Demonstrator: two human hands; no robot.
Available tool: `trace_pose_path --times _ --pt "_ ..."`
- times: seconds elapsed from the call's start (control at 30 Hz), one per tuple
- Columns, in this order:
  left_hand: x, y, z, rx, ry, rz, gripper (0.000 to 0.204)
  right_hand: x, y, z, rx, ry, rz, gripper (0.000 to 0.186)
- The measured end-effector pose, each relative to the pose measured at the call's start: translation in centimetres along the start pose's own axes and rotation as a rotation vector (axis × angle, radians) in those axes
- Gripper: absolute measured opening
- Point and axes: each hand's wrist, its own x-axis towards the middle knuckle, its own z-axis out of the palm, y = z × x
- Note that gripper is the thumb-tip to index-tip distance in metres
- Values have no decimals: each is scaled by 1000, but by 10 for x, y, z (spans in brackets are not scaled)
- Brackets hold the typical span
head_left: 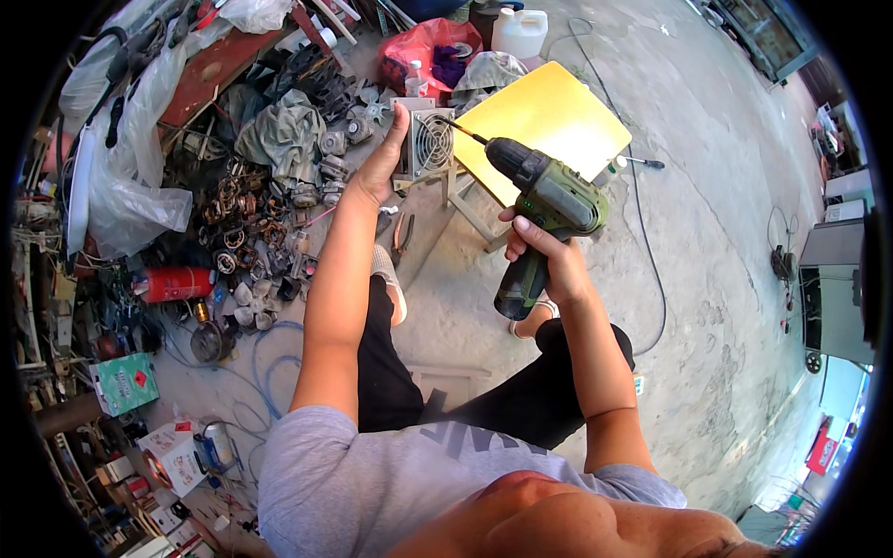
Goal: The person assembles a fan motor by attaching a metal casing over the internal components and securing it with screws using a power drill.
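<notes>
A silver metal box with a round wire fan grille (432, 142), like a computer power supply, stands at the near-left edge of a yellow board (567, 116). My left hand (379, 167) is at the box's left side, thumb stretched up along its edge; the other fingers are mostly hidden. In my right hand (551, 253) is a green and black cordless drill (549, 191), gripped by its handle. Its long thin bit points up and left, the tip at the grille's upper right corner. Whether the tip touches a screw is too small to tell.
Motor parts and scrap (251, 219) are heaped on the left, with a red cylinder (177, 283) nearby. Pliers (402, 234) lie on the floor by my left foot. A screwdriver (648, 163) and a black cable (642, 237) lie right of the board. Behind stands a white jug (519, 33).
</notes>
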Motion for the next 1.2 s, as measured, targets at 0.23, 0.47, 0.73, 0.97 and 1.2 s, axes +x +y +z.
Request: trace_pose_path --times 0.23,0.47,0.73,0.97,1.2 --pt "3 3 -7 -45 52 82 78 7 11 -1 -75 5 -52 23" --pt "-2 15 -1 -93 147 147 72 8 15 -5 -120 9 -71 22" --pt "-7 20 3 -96 159 125 73 8 15 -4 -212 21 -78 23" --pt "-1 14 -1 -118 229 144 74 8 16 2 -410 115 -271 20" --pt "5 10 -12 -147 238 135 77 13 20 -1 -467 138 -254 22"
